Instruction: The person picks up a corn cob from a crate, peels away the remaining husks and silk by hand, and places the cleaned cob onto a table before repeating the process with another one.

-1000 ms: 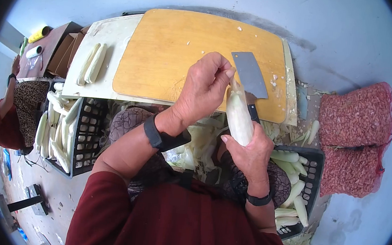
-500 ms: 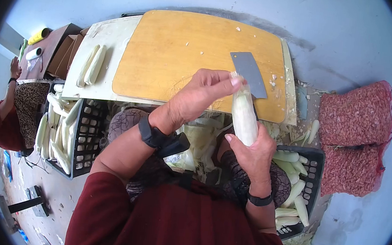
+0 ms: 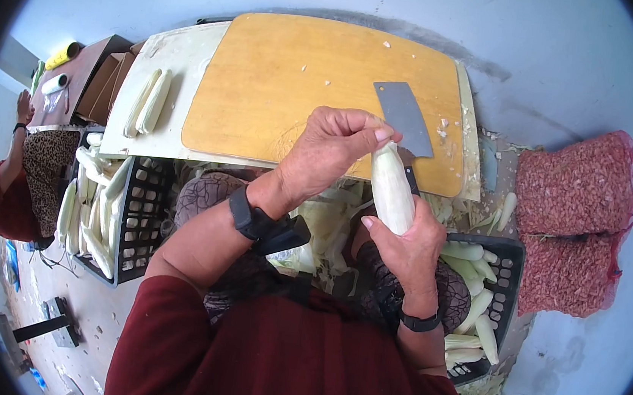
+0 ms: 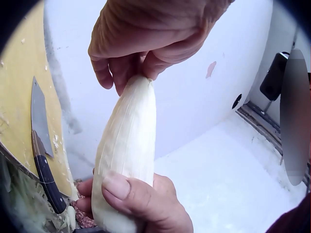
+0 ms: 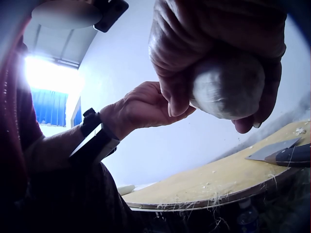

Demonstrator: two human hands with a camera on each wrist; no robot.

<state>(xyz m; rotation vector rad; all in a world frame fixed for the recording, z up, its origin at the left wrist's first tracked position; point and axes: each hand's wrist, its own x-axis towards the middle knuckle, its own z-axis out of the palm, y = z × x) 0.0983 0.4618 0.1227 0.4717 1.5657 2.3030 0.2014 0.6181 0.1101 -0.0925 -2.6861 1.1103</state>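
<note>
In the head view, an ear of corn (image 3: pixel 393 193) in smooth pale husk is held upright and slightly tilted in front of the board's near edge. My right hand (image 3: pixel 412 245) grips its lower end, thumb across the front, as the left wrist view also shows. At the top, thumb and fingers of my left hand (image 3: pixel 336 150) pinch the tip of the husk (image 4: pixel 141 85). From below, the right wrist view shows the rounded butt of the corn (image 5: pixel 228 87) inside my right palm. A cleaver (image 3: pixel 404 118) lies flat on the yellow board (image 3: pixel 281 87) just beyond.
Two husked ears (image 3: pixel 150 105) lie on the white tabletop at left. Black crates of corn stand at left (image 3: pixel 143 219) and right (image 3: pixel 509 292). Red mesh sacks (image 3: pixel 580 192) lean by the right wall. Another person (image 3: pixel 8 194) is at far left. Loose husks pile below the table.
My left hand has come down and right from its higher position a second ago, staying at the tip. The long pointed husk end now looks shorter. The right hand has barely shifted.
</note>
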